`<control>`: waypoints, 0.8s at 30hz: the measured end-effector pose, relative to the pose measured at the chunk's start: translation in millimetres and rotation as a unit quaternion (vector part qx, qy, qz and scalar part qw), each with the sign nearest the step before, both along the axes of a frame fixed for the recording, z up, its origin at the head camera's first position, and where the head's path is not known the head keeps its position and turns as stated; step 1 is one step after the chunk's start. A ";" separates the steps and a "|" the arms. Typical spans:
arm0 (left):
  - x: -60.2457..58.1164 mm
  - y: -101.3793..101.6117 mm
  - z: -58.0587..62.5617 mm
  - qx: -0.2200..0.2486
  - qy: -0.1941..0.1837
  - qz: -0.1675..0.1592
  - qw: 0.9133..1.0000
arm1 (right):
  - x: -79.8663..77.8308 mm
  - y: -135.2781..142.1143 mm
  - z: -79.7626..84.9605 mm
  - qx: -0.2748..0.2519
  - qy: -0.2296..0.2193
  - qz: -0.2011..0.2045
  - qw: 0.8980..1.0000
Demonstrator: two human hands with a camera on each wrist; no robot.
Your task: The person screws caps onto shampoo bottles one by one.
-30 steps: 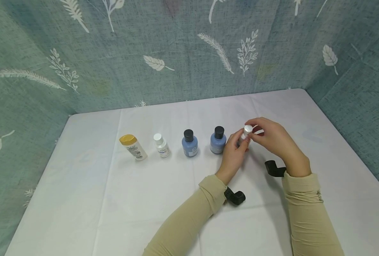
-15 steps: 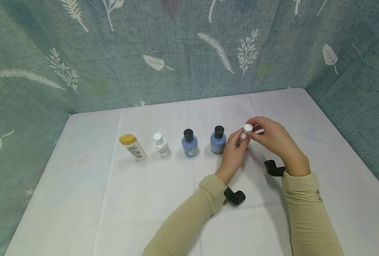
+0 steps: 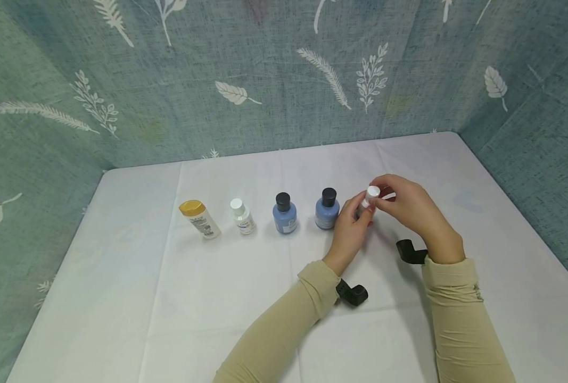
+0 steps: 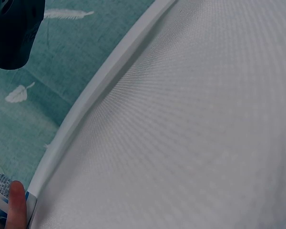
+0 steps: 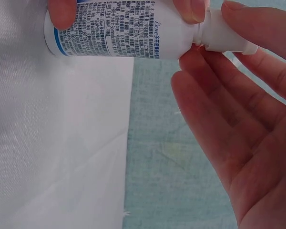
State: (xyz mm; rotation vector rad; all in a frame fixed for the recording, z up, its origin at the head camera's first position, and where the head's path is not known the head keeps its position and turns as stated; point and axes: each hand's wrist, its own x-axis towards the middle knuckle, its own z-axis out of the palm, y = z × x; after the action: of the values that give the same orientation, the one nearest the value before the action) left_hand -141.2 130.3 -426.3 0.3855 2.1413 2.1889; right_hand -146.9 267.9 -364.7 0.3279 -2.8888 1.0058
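At the right end of a row of bottles, both hands are on a small white Dove bottle (image 5: 124, 28) with dense printed text. My left hand (image 3: 350, 230) grips its body, which the fingers mostly cover in the head view. My right hand (image 3: 410, 205) pinches the white cap (image 3: 372, 192) between thumb and fingers. In the right wrist view the cap sits at the bottle's neck, and the lower fingers spread out beneath it. The left wrist view catches only one fingertip (image 4: 17, 205) against the bottle's edge.
Left of the hands stand two blue bottles with black caps (image 3: 327, 210) (image 3: 285, 215), a white bottle (image 3: 243, 219) and a yellow-capped bottle (image 3: 202, 221). The nearer blue bottle is close beside my left hand. White cloth (image 3: 216, 319) covers the table; a leaf-patterned curtain (image 3: 264, 80) surrounds its far sides.
My right fingertips have shifted slightly to the right at the cap. The left hand keeps its grip on the bottle, and the other bottles stay in place.
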 end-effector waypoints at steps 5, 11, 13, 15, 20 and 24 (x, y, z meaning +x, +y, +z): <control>-0.1 -0.1 0.3 -0.002 0.003 -0.002 1.000 | 0.1 2.1 -0.2 0.001 0.008 0.015 1.000; 2.6 -1.5 6.3 -0.007 0.002 -0.004 1.000 | 1.1 4.7 -0.6 -0.006 0.028 0.043 0.999; 2.8 -1.5 6.7 -0.007 0.001 -0.003 1.000 | 1.3 5.1 -0.8 -0.011 0.031 0.050 0.998; 3.0 -1.5 6.6 -0.007 -0.001 -0.003 1.000 | 1.1 5.4 -1.1 -0.016 0.035 0.054 0.998; 2.7 -1.4 5.9 -0.006 0.002 -0.001 1.000 | 0.2 5.1 -2.3 -0.015 0.032 0.041 0.999; 2.1 -1.3 5.1 -0.006 0.007 0.002 1.000 | -0.6 3.6 -2.8 -0.005 0.023 0.027 0.999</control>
State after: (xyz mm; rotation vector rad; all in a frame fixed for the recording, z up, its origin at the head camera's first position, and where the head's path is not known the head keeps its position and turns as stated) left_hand -139.2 129.0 -421.3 0.3978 2.1617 2.1812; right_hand -147.4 271.6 -367.5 0.4242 -2.8468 1.0077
